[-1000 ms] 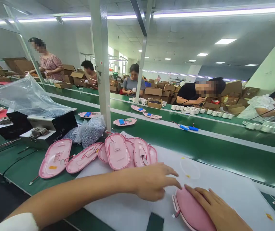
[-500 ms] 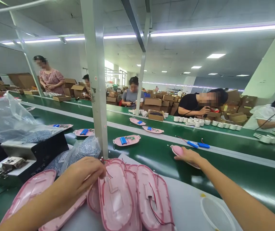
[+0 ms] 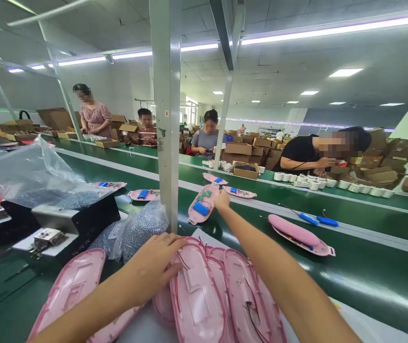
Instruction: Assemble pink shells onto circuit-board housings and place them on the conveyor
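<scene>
My left hand [image 3: 157,267] grips the upper left edge of a pink shell [image 3: 198,305] with thin red and black wires, in a pile of pink shells near me. My right hand [image 3: 221,200] is closed on the right end of a pink shell with a blue battery [image 3: 203,205] and a green board, tilted over the green belt. To the right, a closed-over pink piece [image 3: 293,230] lies on a pink shell, with some blue showing under it. Two blue batteries [image 3: 309,218] rest on the belt beyond.
A grey post [image 3: 168,143] stands in front, left of centre. Bags of small metal parts [image 3: 141,228] and a black and silver machine [image 3: 57,224] are at left. Several people sit or stand across the belt [image 3: 368,267], behind white parts [image 3: 314,182] and boxes.
My right hand has left the pink piece at right, moved left, and taken hold of the shell with the battery, now turned. My left hand has closed onto the pile's shell. The view has shifted left.
</scene>
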`<state>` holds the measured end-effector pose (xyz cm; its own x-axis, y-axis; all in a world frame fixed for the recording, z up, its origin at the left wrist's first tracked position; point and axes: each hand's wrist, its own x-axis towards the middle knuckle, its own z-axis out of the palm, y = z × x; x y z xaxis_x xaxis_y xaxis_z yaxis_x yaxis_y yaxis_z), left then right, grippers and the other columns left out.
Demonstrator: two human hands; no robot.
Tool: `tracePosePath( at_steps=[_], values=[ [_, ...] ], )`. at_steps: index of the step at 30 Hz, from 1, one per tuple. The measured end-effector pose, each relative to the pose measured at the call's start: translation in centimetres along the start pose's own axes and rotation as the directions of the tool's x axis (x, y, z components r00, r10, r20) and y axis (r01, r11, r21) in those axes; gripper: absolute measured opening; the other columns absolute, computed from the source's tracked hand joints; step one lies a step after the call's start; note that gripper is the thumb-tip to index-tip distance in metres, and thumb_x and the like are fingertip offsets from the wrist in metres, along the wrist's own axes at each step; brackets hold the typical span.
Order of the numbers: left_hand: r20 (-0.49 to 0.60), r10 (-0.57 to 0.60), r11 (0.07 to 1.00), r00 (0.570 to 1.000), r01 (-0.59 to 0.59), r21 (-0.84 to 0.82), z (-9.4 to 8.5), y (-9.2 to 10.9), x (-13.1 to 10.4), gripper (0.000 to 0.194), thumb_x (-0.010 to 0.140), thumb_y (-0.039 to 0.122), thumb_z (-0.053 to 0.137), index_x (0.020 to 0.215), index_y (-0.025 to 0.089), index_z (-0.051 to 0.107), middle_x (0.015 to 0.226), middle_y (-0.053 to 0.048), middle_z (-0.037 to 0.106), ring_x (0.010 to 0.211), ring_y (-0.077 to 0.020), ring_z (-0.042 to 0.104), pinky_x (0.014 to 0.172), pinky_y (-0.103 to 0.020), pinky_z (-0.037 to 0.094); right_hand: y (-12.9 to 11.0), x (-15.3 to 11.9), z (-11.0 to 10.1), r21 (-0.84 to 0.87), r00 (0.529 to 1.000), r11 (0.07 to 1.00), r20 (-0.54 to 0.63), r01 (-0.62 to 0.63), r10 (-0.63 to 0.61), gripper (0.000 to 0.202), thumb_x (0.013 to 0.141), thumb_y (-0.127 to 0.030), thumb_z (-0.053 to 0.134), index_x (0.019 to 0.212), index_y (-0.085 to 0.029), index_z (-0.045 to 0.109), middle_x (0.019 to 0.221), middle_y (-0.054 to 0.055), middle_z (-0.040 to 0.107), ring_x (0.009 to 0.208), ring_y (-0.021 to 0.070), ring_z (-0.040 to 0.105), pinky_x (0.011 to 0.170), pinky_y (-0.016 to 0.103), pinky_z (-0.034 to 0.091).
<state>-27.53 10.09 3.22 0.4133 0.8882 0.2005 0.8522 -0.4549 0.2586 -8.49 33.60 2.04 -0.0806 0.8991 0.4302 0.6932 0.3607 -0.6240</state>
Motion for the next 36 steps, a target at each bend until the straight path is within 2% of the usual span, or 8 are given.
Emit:
tracePosePath(
  at_steps=[5, 10, 13, 17, 23, 28, 32, 36],
  values=[
    [0.02, 0.083, 0.992, 0.996, -0.084, 0.093, 0.0, -0.8, 1.7, 0.033, 0.088, 0.022, 0.051, 0.118, 0.022, 0.063, 0.107, -0.009, 0.062, 0.105, -0.0288, 0.052, 0.091, -0.042, 0.039, 1.1, -5.4, -13.3, -0.048, 0.998, 0.997, -0.037, -0.058, 0.056, 0.024, 0.086, -0.023, 0.045, 0.105, -0.016, 0.057, 0.081, 0.002, 0.064, 0.073, 0.0163, 0.056, 0.069, 0.028, 0.043],
    [0.053, 0.199, 0.966, 0.979, -0.205, 0.156, 0.3, -1.4, 4.4, 0.029, 0.087, 0.033, 0.044, 0.097, 0.02, 0.067, 0.102, -0.011, 0.065, 0.097, -0.0308, 0.054, 0.08, -0.04, 0.039, 3.2, -21.7, -23.0, -0.128, 0.929, 0.991, 0.369, 0.035, 0.015, 0.012, 0.079, -0.021, 0.052, 0.081, -0.017, 0.063, 0.072, -0.001, 0.062, 0.066, 0.0134, 0.051, 0.062, 0.025, 0.037],
    [0.074, 0.361, 0.902, 0.929, -0.369, 0.223, -0.6, -1.4, 5.2, 0.045, 0.09, 0.041, 0.029, 0.09, 0.019, 0.069, 0.092, -0.013, 0.067, 0.087, -0.0298, 0.052, 0.078, -0.041, 0.039, 4.1, -30.0, -23.9, -0.203, 0.885, 0.978, 0.445, -0.048, 0.136, 0.02, 0.083, -0.02, 0.048, 0.084, -0.02, 0.068, 0.078, 0.0, 0.067, 0.071, 0.0157, 0.055, 0.066, 0.027, 0.039],
    [0.038, 0.495, 0.843, 0.868, -0.49, 0.222, -1.8, -1.2, 4.9, 0.063, 0.088, 0.065, 0.025, 0.082, 0.023, 0.071, 0.094, -0.012, 0.068, 0.087, -0.0283, 0.051, 0.084, -0.04, 0.04, 5.1, -34.4, -23.7, -0.267, 0.919, 0.957, 0.338, -0.114, 0.204, 0.031, 0.085, -0.016, 0.045, 0.102, -0.022, 0.07, 0.099, 0.004, 0.071, 0.085, 0.0195, 0.062, 0.074, 0.031, 0.044],
    [0.067, 0.344, 0.924, 0.937, -0.35, 0.152, -1.6, 0.9, 4.0, 0.045, 0.085, 0.057, 0.045, 0.093, 0.021, 0.07, 0.108, -0.008, 0.066, 0.099, -0.0279, 0.052, 0.09, -0.038, 0.04, 3.8, -35.7, -25.4, -0.151, 0.979, 0.968, -0.052, -0.202, 0.197, 0.04, 0.077, -0.007, 0.042, 0.1, -0.023, 0.07, 0.106, 0.003, 0.071, 0.09, 0.0172, 0.064, 0.079, 0.032, 0.05],
    [0.09, 0.121, 0.976, 0.989, -0.102, -0.191, -5.2, 2.8, 1.7, 0.037, 0.081, 0.055, 0.049, 0.082, 0.019, 0.059, 0.078, -0.005, 0.064, 0.073, -0.0208, 0.056, 0.067, -0.028, 0.045, 1.7, -38.9, -27.4, -0.055, 0.971, 0.988, -0.199, -0.147, 0.133, 0.025, 0.085, -0.03, 0.048, 0.086, -0.024, 0.072, 0.092, 0.003, 0.073, 0.085, 0.0202, 0.066, 0.075, 0.035, 0.055],
    [-0.169, -0.001, 0.96, 0.986, -0.046, -0.275, -7.3, 7.4, -1.1, 0.032, 0.079, 0.052, 0.054, 0.083, 0.021, 0.058, 0.076, -0.002, 0.062, 0.068, -0.02, 0.054, 0.061, -0.027, 0.043, -2.3, -40.0, -27.3, 0.112, 0.961, 0.987, -0.237, -0.115, 0.139, 0.028, 0.085, -0.045, 0.054, 0.085, -0.023, 0.072, 0.091, 0.007, 0.073, 0.08, 0.0207, 0.067, 0.071, 0.033, 0.057],
    [-0.282, -0.053, 0.875, 0.958, -0.091, -0.476, -4.3, 15.5, -1.8, 0.028, 0.081, 0.047, 0.055, 0.086, 0.02, 0.056, 0.081, -0.003, 0.062, 0.07, -0.0196, 0.057, 0.062, -0.029, 0.046, -5.9, -38.0, -25.3, 0.3, 0.989, 0.946, -0.055, -0.118, 0.141, 0.046, 0.08, -0.046, 0.062, 0.119, -0.022, 0.062, 0.112, 0.009, 0.069, 0.097, 0.0223, 0.066, 0.079, 0.035, 0.056]
  ],
)
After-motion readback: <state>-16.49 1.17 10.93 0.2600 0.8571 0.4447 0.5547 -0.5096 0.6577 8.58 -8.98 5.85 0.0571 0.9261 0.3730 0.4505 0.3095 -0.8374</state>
